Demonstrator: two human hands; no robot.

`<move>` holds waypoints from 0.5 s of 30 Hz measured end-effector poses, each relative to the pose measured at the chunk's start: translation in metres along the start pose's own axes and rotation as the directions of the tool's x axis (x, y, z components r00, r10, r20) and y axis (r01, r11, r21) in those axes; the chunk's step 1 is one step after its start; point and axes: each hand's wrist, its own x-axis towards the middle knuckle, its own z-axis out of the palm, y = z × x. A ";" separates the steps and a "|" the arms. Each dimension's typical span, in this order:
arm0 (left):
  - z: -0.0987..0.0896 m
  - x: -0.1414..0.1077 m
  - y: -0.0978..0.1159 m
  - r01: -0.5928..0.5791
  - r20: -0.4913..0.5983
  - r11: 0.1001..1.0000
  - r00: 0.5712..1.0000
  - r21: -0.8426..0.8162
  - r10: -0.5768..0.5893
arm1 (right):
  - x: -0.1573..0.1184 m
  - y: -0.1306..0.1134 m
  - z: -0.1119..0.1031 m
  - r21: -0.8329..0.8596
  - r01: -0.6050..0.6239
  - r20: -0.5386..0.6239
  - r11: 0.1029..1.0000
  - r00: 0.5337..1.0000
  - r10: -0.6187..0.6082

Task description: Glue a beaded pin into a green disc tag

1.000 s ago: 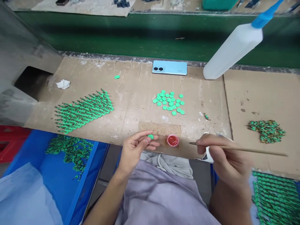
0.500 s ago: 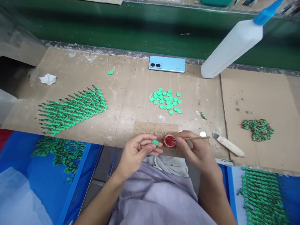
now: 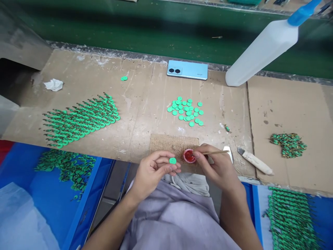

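Note:
A green disc (image 3: 172,160) is pinched between the fingertips of my left hand (image 3: 153,170), just left of a small round cup of red liquid (image 3: 189,156). My right hand (image 3: 214,166) grips a thin wooden stick (image 3: 217,152), its tip over the red liquid. Beneath the cup lies a speckled brown board (image 3: 166,143). Loose green discs (image 3: 188,113) are scattered beyond it on the cardboard-covered table (image 3: 145,104).
Green pieces with dark stems (image 3: 83,119) form slanted rows at left. Along the back lie a light blue phone (image 3: 187,69) and a tilted white bottle (image 3: 262,52). A knife (image 3: 256,161) and a beaded pile (image 3: 288,145) are at right; blue trays (image 3: 67,215) flank my lap.
The view has shifted slightly. The green disc in my left hand now faces up more, and the stick in my right hand has moved a little left, its tip further over the red liquid.

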 end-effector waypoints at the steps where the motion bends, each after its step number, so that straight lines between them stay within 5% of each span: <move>1: 0.000 0.000 -0.001 -0.005 -0.005 1.000 1.000 -0.003 0.005 | 0.000 0.000 0.000 -0.001 0.002 0.003 1.000 1.000 -0.002; 8: 0.002 -0.003 -0.005 -0.042 -0.005 0.998 0.999 0.043 0.042 | 0.000 -0.002 -0.001 0.037 0.019 -0.008 0.999 1.000 -0.019; 15: 0.003 -0.009 -0.005 -0.130 -0.016 0.952 0.990 0.276 0.140 | -0.019 -0.010 0.005 0.296 0.122 -0.209 0.947 0.976 -0.060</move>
